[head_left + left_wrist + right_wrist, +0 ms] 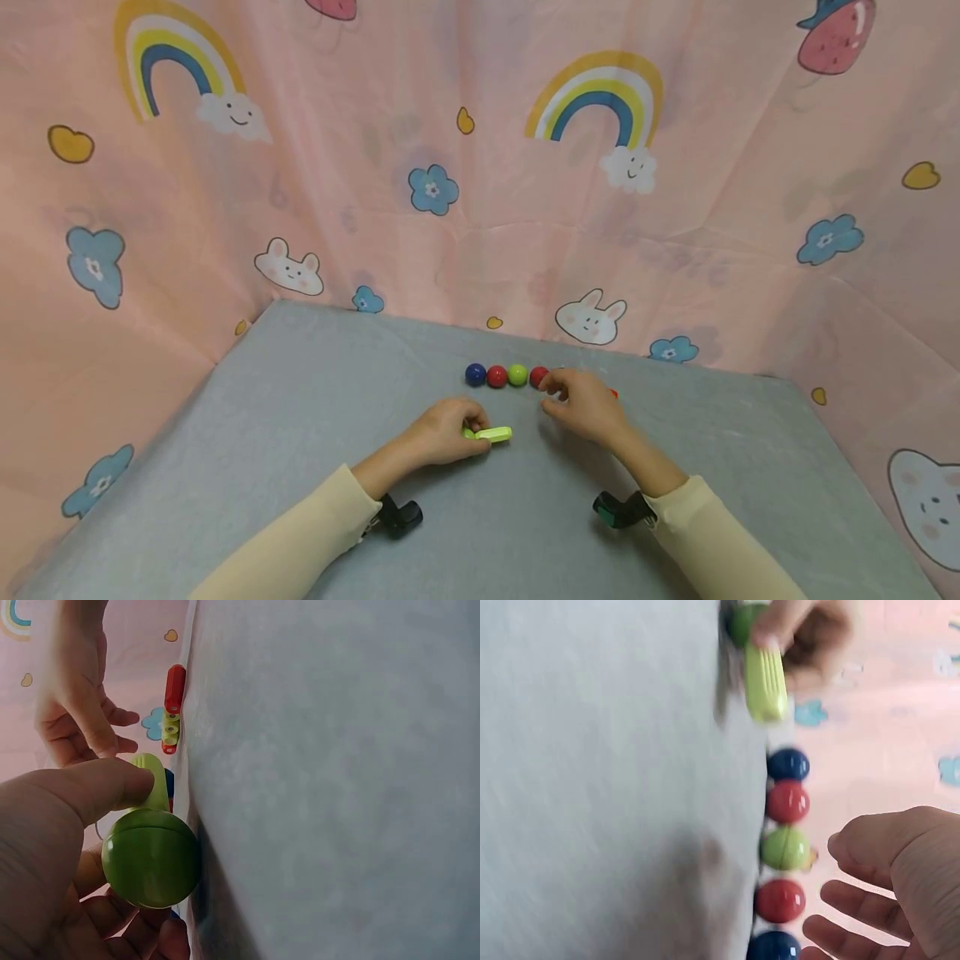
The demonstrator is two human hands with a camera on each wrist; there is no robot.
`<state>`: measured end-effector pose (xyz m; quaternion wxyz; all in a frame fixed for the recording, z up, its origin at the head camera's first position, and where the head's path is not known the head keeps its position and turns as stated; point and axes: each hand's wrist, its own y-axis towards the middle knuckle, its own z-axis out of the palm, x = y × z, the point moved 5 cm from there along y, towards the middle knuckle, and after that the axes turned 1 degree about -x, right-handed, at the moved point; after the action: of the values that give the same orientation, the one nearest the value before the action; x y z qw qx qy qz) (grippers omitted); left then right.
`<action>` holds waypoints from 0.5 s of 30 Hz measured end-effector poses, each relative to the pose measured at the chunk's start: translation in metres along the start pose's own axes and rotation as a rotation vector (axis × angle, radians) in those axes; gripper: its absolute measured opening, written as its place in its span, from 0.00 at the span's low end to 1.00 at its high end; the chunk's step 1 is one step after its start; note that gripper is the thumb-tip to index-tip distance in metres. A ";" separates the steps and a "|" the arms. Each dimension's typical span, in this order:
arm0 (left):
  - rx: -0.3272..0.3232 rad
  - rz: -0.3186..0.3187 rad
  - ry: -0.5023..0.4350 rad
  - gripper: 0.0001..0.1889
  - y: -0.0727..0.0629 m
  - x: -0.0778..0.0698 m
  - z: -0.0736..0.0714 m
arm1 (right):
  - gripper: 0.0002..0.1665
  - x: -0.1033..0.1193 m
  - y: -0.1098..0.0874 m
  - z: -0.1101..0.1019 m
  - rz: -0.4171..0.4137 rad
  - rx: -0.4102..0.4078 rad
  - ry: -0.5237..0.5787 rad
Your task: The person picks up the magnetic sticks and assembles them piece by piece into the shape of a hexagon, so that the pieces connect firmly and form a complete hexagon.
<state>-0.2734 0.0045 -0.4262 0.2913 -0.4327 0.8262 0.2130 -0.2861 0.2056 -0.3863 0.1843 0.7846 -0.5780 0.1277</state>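
My left hand (450,429) pinches a yellow-green ribbed rod (495,434) between thumb and fingers. At the rod's wrist-side end is a green ball (150,859), close over the table. My right hand (585,404) hovers behind and to the right, its fingers loosely bent with nothing between them. Near those fingers stands a row of glossy balls: a blue ball (788,764), a red ball (787,802), a light green ball (784,848), another red ball (780,901) and another blue ball (775,946). In the head view my right hand hides the row's right end.
A red rod (175,688) and small yellow-green pieces (171,727) lie beyond the right hand, mostly hidden in the head view. The grey cloth-covered table (315,400) ends at a pink patterned curtain (495,250) behind and at both sides.
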 end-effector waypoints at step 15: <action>-0.002 0.007 0.003 0.06 -0.004 0.001 -0.002 | 0.21 -0.039 0.033 -0.007 0.062 0.037 -0.107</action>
<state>-0.2706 0.0007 -0.4259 0.2888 -0.4306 0.8279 0.2141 -0.3293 0.2339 -0.3916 0.1346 0.7754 -0.6085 0.1019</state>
